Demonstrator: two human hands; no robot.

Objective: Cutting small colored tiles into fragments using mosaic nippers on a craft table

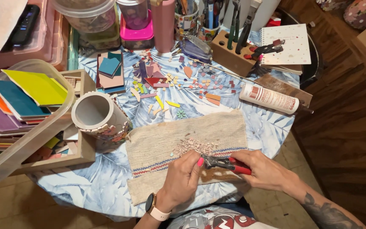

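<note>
- The right hand (264,169) is wrapping its grip around the red handles of the nippers (225,163), squeezing them nearly together; the dark jaws are pointing left toward the other hand.
- The left hand (182,178) is pinching its fingertips together right at the jaws, seemingly on a small tile piece (too small and too hidden by the fingers to make out).
- Both hands are working over the cloth (166,150), just below a heap of pinkish chips (195,146), at the near edge of the table (106,182).
- Such a tile bit is probably handling as light, stiff and brittle, with sharp edges and a slick glazed face; a fingertip pinch on the flat faces, well back from the jaws, looks like the safe hold.
- The nippers look heavy and rigid; the coated handles are giving a sure hold.
- To the left, a pale pot (94,113) is lying on its side, part covered in chips, touching the cloth's corner and resting against a wooden tray (83,152).
- A clear tub (43,131) is holding coloured tiles (20,101) upright.
- Beyond the cloth, loose coloured shards (170,82) are lying scattered, with a white glue tube (270,98) lying to the right and a wooden tool block (229,53) behind.
- Nothing is standing between the hands and the chips.
</note>
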